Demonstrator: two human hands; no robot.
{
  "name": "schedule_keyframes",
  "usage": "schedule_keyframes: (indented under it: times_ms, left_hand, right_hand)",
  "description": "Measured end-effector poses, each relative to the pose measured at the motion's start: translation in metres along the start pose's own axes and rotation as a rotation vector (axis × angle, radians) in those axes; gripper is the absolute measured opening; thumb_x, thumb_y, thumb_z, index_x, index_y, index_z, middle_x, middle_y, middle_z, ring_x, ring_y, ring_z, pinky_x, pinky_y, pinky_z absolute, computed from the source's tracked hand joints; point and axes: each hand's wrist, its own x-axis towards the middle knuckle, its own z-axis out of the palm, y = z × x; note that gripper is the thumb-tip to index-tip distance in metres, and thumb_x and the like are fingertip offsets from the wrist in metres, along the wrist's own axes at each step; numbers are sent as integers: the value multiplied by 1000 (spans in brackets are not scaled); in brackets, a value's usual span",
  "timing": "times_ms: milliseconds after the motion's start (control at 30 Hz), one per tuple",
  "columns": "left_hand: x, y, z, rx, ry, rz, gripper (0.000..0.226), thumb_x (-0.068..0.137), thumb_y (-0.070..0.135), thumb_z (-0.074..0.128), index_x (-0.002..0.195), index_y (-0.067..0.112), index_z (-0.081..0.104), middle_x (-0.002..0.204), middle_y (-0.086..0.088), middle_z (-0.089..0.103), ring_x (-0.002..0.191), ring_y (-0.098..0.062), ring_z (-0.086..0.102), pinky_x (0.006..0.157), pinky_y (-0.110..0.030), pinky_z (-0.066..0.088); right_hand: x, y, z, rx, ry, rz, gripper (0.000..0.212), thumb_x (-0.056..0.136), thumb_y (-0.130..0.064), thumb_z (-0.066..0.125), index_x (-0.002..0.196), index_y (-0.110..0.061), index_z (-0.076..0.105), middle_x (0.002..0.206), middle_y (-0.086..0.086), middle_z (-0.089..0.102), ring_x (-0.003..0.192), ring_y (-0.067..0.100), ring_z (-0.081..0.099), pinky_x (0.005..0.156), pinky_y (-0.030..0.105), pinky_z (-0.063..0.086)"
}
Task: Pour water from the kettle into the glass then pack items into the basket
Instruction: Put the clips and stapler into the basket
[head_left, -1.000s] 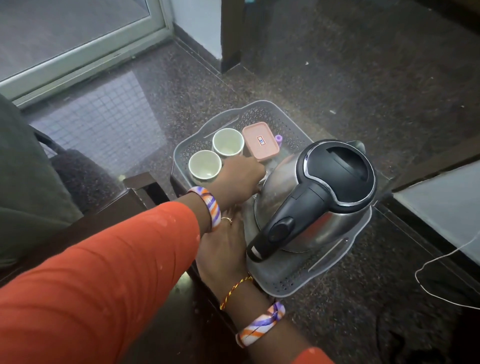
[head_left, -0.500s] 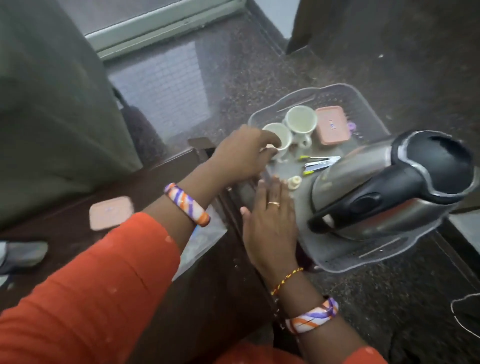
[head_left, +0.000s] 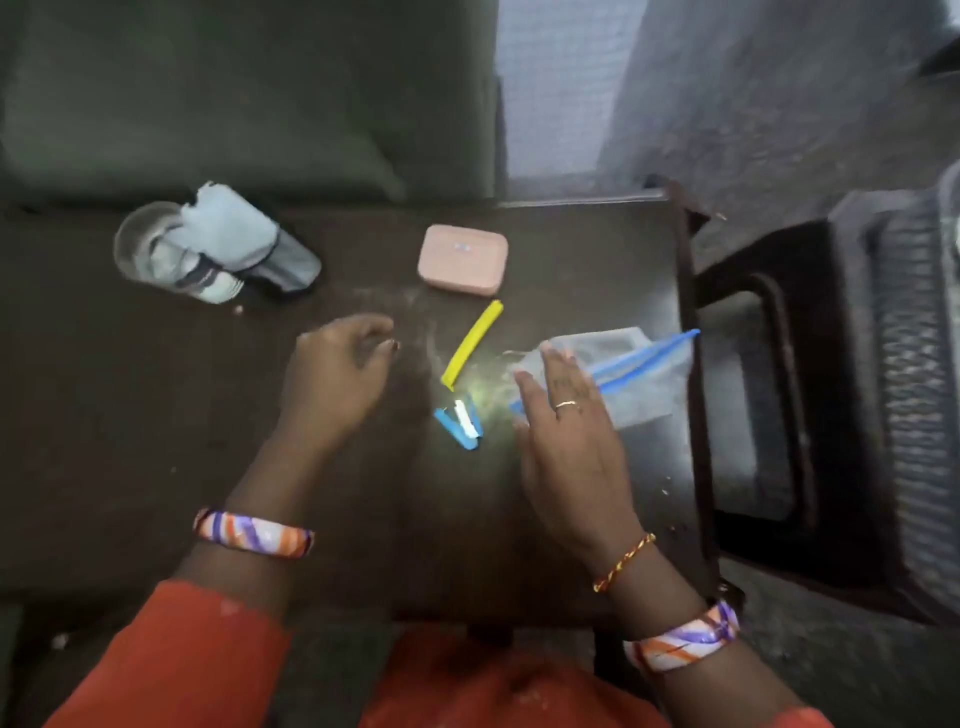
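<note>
Both hands hover over the dark desk holding nothing: the left hand is loosely curled, and the right hand is flat, fingers spread, its fingertips over the edge of a clear zip bag. The glass stands at the desk's far left beside a blurred bottle. A pink box, a yellow clip and a blue clip lie between the hands; the basket is only partly visible at the right edge.

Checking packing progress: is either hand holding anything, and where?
Nothing is gripped. The right hand lies flat on the clear blue-zippered plastic bag; the left hand hovers empty.
</note>
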Motion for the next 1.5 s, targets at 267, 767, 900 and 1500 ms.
schedule_keyframes:
  times_ms: [267,767,900,1500]
  left_hand:
    - [-10,-33,33,-75,-27,-117,38,78,31,68,112,15,65,112,-11,69,97,-27,66,88,-38,53]
    - [24,-9,54,219,-294,-23,20,73,12,60,90,13,71,91,-17,70,92,-36,65,75,-38,53]
    - [8,-3,34,23,-370,-6,22,74,8,62,91,15,75,71,-17,67,66,-22,61,62,-27,43]
    - [-6,319,103,-201,-314,723,26,76,7,59,95,18,72,82,-7,69,73,-24,61,70,-24,48]
  right_hand:
    - [17,-66,57,-62,-220,-105,18,63,-4,65,81,-9,62,86,14,65,69,29,63,50,29,48]
    - [-3,-58,58,316,-288,63,37,64,8,50,97,-8,55,109,15,56,95,34,53,75,41,48]
    - [-11,-48,23,628,-264,295,19,66,-6,60,82,-12,68,82,1,66,71,5,57,63,13,40]
    - [8,131,-148,681,958,977,25,82,5,59,94,-11,73,99,10,72,91,11,61,90,19,45]
